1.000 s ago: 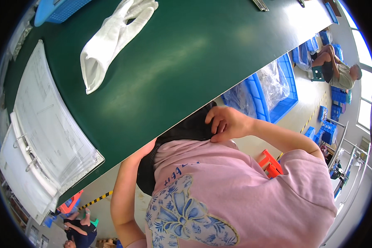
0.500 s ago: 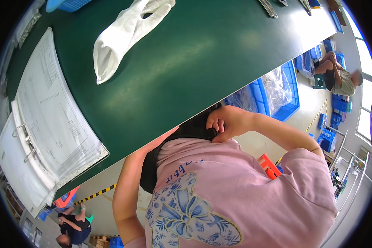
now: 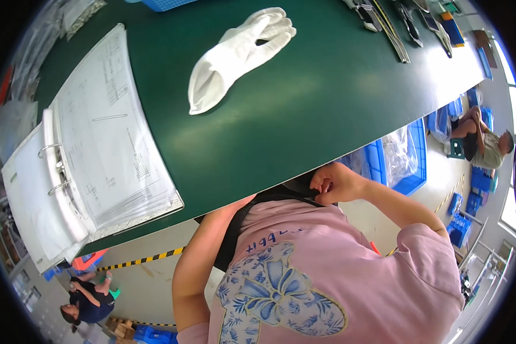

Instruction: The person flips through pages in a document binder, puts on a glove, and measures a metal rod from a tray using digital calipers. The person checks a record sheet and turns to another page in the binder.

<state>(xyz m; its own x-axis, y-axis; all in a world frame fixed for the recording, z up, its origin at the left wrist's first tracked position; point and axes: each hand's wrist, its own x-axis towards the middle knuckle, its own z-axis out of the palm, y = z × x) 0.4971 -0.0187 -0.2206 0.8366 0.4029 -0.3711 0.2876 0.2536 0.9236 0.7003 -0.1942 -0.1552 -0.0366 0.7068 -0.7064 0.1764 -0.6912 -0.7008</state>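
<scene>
At the table's near edge, my right hand (image 3: 336, 184) is closed, its curled fingers gripping black cloth (image 3: 295, 189) at my waist. My left forearm reaches under that same edge. Of my left hand (image 3: 243, 202) only a little shows beside the black cloth, and its fingers are hidden. A white glove (image 3: 226, 66) lies flat on the green table (image 3: 269, 132), beyond both hands and touched by neither.
An open ring binder (image 3: 114, 137) with drawing sheets lies at left. Several metal tools (image 3: 410, 26) are at the far right, and a blue basket (image 3: 166, 4) is at the far edge. Blue crates (image 3: 404, 157) with clear bags stand right of the table. Two people sit farther off.
The view has shifted, so the glove, binder and tools sit farther right and lower in the picture. My right hand stays closed on the black cloth at my waist.
</scene>
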